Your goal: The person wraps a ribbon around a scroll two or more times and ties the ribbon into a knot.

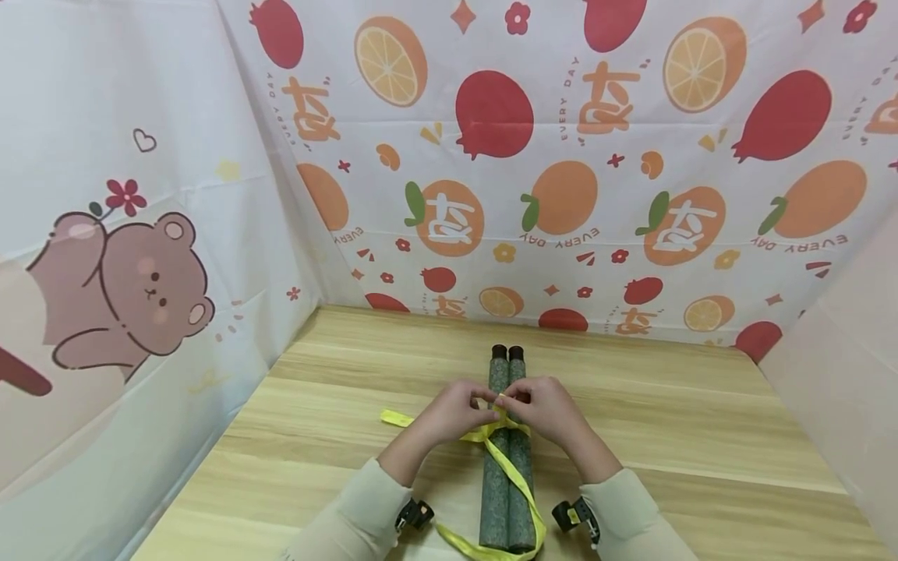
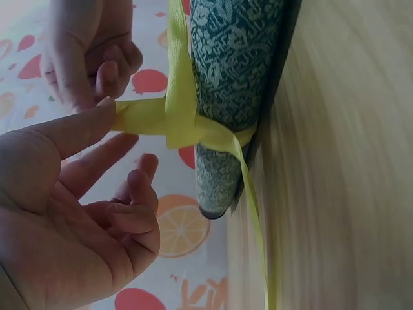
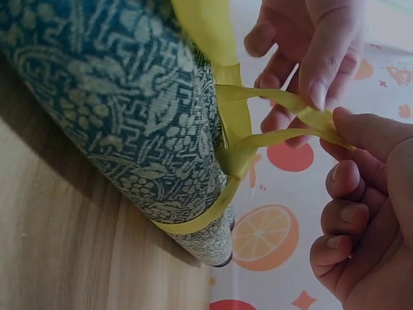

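Two parallel rolls [image 1: 495,499] covered in green patterned cloth, with dark end knobs, lie side by side on the table, pointing away from me. A yellow ribbon [image 1: 517,477] goes around both of them, crossing on top. My right hand [image 1: 554,411] pinches a loop of the ribbon [image 3: 284,136] between thumb and index finger, above the rolls. From the other side, my left hand [image 1: 452,413] pinches the same raised part, its thumb pressed on the yellow band [image 2: 145,116]. The other fingers of both hands are loosely bent.
One ribbon tail [image 1: 396,418] lies out to the left on the wooden table [image 1: 673,467]; a longer one runs down over the rolls to the near edge. Behind stands a fruit-printed cloth [image 1: 617,140], with a bear-printed cloth [image 1: 150,273] at the left.
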`<state>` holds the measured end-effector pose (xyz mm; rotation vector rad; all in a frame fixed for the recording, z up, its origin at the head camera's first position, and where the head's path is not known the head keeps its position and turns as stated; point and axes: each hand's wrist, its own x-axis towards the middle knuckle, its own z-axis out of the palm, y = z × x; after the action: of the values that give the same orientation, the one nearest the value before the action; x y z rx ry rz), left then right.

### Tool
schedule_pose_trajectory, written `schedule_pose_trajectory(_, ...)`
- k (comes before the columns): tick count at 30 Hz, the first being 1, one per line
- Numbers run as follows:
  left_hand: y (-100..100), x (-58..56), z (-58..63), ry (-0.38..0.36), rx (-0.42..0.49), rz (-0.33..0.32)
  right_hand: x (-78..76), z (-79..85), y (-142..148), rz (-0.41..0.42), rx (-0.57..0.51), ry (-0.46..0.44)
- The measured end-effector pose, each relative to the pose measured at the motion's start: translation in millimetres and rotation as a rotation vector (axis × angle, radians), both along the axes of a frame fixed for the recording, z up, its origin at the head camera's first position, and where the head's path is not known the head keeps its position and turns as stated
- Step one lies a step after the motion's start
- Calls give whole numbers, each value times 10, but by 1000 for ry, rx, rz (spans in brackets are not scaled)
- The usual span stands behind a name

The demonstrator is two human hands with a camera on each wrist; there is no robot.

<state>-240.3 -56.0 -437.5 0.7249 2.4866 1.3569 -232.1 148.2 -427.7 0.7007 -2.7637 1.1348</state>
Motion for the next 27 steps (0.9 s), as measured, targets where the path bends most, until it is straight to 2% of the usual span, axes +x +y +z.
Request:
schedule_pose_trajectory(12, 56, 8, 14, -48, 48, 59, 13, -8, 3, 47, 2, 51)
schedule_pose_trajectory(16, 55, 13, 11, -74, 71, 68, 54, -23, 29, -5, 2, 21)
schedule_pose_trajectory(20, 60, 12, -2, -84, 88, 68, 165, -67, 46, -52, 53, -36)
schedule_pose_trajectory(22, 61, 12, -9, -85, 91, 67, 229, -110, 43, -21, 93, -78)
schedule_pose_trajectory(27, 60, 1, -18, -119, 96, 70, 337, -229, 19, 139, 155, -141)
